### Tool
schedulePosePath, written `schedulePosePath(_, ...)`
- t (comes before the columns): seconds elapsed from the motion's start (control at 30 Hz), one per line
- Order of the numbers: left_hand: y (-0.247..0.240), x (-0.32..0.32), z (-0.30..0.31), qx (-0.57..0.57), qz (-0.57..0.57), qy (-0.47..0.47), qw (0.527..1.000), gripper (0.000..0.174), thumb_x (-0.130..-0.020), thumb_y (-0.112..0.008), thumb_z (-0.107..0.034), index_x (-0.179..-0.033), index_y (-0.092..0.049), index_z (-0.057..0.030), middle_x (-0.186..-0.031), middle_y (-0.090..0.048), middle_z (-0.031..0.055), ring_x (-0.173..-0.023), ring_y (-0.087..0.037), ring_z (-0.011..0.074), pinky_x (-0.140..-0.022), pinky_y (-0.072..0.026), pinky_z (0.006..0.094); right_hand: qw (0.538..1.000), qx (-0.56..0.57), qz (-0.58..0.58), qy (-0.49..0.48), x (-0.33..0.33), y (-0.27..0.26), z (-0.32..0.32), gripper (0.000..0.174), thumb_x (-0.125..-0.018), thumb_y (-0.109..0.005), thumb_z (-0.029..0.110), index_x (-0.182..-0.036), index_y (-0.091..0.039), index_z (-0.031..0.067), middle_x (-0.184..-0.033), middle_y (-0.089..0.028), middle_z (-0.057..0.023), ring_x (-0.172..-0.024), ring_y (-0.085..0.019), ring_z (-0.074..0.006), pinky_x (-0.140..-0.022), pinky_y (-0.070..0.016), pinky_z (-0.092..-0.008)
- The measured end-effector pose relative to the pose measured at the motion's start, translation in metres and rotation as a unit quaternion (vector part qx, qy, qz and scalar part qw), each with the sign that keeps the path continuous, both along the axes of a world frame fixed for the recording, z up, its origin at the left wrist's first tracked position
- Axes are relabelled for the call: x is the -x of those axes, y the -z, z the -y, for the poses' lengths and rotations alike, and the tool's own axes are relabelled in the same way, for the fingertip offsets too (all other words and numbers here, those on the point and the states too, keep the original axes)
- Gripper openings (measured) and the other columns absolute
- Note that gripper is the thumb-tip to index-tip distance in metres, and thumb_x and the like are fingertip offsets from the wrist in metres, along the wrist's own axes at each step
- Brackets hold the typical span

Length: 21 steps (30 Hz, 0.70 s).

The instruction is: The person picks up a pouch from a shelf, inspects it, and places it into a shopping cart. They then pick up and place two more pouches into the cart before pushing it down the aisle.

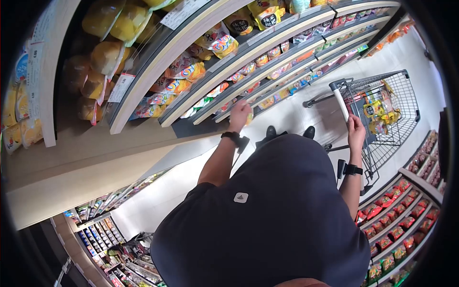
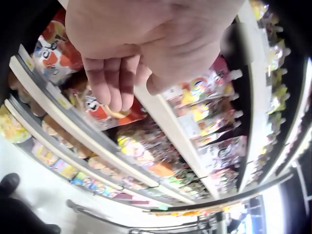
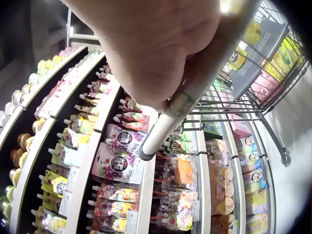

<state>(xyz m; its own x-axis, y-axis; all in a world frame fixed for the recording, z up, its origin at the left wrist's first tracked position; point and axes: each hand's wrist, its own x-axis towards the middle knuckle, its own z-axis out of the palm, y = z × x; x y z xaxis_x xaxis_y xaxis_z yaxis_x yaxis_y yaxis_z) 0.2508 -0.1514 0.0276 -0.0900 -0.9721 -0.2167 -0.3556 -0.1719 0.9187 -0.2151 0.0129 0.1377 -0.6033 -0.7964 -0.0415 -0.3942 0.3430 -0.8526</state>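
Observation:
In the head view my left hand (image 1: 240,116) reaches to the lower shelves on the left, close beside the packaged snacks. The left wrist view shows that hand (image 2: 151,44) with loosely bent fingers pointing down over a red-and-white snack bag (image 2: 93,109); nothing shows gripped in it. My right hand (image 1: 356,132) grips the pale handle (image 1: 340,103) of a shopping cart (image 1: 399,143). Seen from the right wrist, the palm lies on the handle bar (image 3: 163,131), its fingertips hidden. Several yellow packages (image 1: 375,112) lie in the cart.
Tiered shelves (image 1: 267,45) with bagged snacks and pouches curve along the left and front. Cups of yellow fruit (image 1: 107,62) stand on the near upper shelf. More racks with red packets (image 1: 397,232) stand at the lower right. Pale tiled floor (image 1: 287,119) runs between them.

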Motion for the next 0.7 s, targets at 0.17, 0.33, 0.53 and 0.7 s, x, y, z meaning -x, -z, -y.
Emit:
schedulePosePath(0.17, -0.139, 0.028, 0.035, 0.038, -0.146, -0.182, 0.972, 0.026, -0.094, -0.058, -0.016, -0.115, -0.058, 0.0002, -0.088, -0.068, 0.0098, -0.074, -0.064, 0.0125, -0.062, -0.0502, 0.0233, 0.995, -0.05, -0.078, 0.027, -0.004, -0.009, 0.003, 0.03, -0.096, -0.058, 0.03, -0.104, -0.069, 0.0031, -0.073, -0.067, -0.0111, -0.067, -0.064, -0.019, -0.065, -0.0496, -0.0308)
schedulePosePath(0.33, -0.179, 0.023, 0.054, 0.017, -0.15, -0.174, 0.973, 0.021, -0.097, -0.057, -0.018, -0.106, -0.062, 0.0004, -0.088, -0.068, 0.01, -0.074, -0.066, 0.0137, -0.062, -0.0514, 0.0235, 0.968, -0.131, -0.212, 0.03, -0.015, -0.014, 0.01, 0.037, -0.098, -0.047, 0.038, -0.104, -0.068, 0.008, -0.08, -0.068, -0.0188, -0.075, -0.066, -0.0376, -0.069, -0.051, -0.0437)
schedulePosePath(0.53, -0.155, 0.026, 0.069, 0.037, -0.196, -0.172, 0.965, 0.021, -0.097, -0.056, -0.018, -0.097, -0.065, 0.0009, -0.084, -0.068, 0.009, -0.069, -0.066, 0.0127, -0.058, -0.0497, 0.0225, 0.951, -0.148, -0.268, 0.042, -0.023, -0.018, 0.011, 0.037, -0.099, -0.042, 0.039, -0.097, -0.065, 0.0093, -0.079, -0.065, -0.0216, -0.077, -0.062, -0.0434, -0.069, -0.0488, -0.051)
schedulePosePath(0.7, -0.149, 0.025, 0.069, 0.054, -0.131, -0.175, 0.974, 0.025, -0.098, -0.056, -0.022, -0.094, -0.066, 0.0014, -0.075, -0.068, 0.0082, -0.062, -0.065, 0.0128, -0.054, -0.0481, 0.0225, 0.941, -0.176, -0.286, 0.045, -0.025, -0.018, 0.014, 0.04, -0.1, -0.038, 0.04, -0.094, -0.063, 0.0085, -0.08, -0.064, -0.0244, -0.078, -0.062, -0.0454, -0.07, -0.0477, -0.0538)
